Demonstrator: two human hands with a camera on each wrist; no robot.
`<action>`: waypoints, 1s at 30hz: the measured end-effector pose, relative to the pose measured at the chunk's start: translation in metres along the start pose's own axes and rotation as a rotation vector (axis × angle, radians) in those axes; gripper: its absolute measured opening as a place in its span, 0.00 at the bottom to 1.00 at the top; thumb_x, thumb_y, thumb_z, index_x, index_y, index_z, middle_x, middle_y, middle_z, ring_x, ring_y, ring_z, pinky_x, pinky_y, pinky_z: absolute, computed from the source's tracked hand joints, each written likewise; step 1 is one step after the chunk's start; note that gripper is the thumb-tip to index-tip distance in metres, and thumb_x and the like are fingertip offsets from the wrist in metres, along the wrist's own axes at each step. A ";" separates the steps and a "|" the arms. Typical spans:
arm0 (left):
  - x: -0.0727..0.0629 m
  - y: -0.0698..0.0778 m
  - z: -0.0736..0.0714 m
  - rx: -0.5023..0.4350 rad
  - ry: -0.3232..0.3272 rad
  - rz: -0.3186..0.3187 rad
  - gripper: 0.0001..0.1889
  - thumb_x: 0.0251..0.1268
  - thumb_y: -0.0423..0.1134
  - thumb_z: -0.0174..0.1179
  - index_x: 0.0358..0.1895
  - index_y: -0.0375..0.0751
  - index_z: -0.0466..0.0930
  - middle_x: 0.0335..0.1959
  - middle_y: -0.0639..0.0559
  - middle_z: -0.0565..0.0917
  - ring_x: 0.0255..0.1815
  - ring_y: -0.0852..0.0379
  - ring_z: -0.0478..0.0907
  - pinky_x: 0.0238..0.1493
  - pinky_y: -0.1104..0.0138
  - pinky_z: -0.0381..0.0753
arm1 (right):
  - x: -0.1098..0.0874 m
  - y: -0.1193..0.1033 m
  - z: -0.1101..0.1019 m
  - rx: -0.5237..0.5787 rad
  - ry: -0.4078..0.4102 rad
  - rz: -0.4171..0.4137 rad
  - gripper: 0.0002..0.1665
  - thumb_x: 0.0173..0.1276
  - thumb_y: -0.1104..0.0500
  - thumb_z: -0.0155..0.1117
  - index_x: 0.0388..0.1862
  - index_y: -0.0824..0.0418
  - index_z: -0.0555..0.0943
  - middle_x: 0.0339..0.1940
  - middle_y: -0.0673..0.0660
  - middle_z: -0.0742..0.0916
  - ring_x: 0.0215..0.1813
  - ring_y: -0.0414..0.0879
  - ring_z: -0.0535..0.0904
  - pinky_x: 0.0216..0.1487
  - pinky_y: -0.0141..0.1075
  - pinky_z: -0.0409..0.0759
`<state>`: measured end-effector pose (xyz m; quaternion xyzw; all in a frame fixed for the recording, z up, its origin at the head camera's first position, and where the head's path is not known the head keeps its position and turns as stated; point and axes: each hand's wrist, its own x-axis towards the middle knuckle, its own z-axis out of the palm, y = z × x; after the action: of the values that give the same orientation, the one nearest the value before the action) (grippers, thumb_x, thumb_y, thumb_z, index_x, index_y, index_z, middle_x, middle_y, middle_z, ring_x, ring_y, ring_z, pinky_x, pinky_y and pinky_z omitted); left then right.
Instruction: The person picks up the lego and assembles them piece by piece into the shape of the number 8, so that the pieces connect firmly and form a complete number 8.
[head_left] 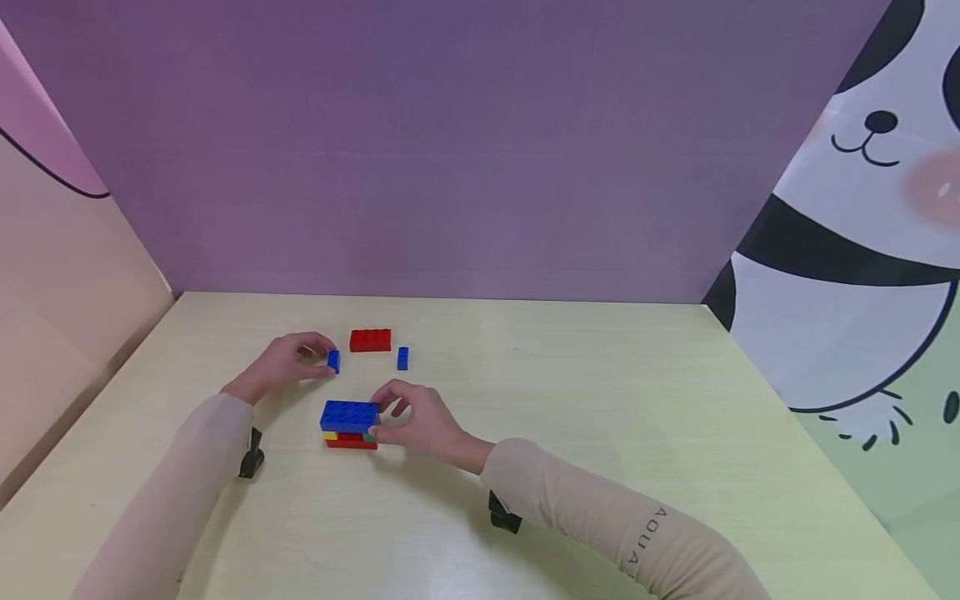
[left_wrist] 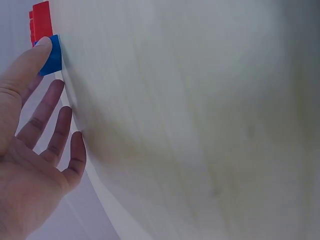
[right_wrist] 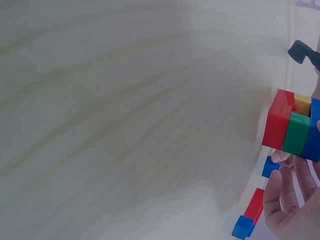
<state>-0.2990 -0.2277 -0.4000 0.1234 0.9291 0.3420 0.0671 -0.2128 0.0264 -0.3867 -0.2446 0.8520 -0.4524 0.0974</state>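
My left hand (head_left: 288,365) pinches a small blue brick (head_left: 333,361) between thumb and forefinger; the other fingers stay loosely spread in the left wrist view. Nearer to me, my right hand (head_left: 423,421) holds the right end of a brick stack, its thumb and fingertips at the large blue brick (head_left: 348,415) on top. Beneath that brick are a yellow brick (head_left: 330,436) at the left and a green brick (right_wrist: 297,134) at the right. A red brick (head_left: 351,445) forms the bottom layer, and more red shows between yellow and green.
Behind the stack lies a red brick (head_left: 371,340), studs up. Another small blue brick (head_left: 402,358) sits just right of it. The pale wooden table (head_left: 600,392) meets a purple panel (head_left: 450,167) at the back; a panda picture (head_left: 862,308) covers the right wall.
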 end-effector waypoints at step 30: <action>-0.008 0.000 -0.007 0.013 -0.006 0.082 0.19 0.55 0.40 0.64 0.51 0.41 0.73 0.47 0.42 0.78 0.53 0.41 0.72 0.52 0.51 0.76 | -0.001 -0.002 0.000 0.007 0.007 -0.001 0.18 0.55 0.59 0.69 0.45 0.55 0.77 0.44 0.51 0.83 0.45 0.48 0.77 0.38 0.27 0.74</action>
<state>-0.2931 -0.2339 -0.3943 0.1628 0.9253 0.3381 0.0548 -0.2114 0.0253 -0.3851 -0.2432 0.8506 -0.4564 0.0950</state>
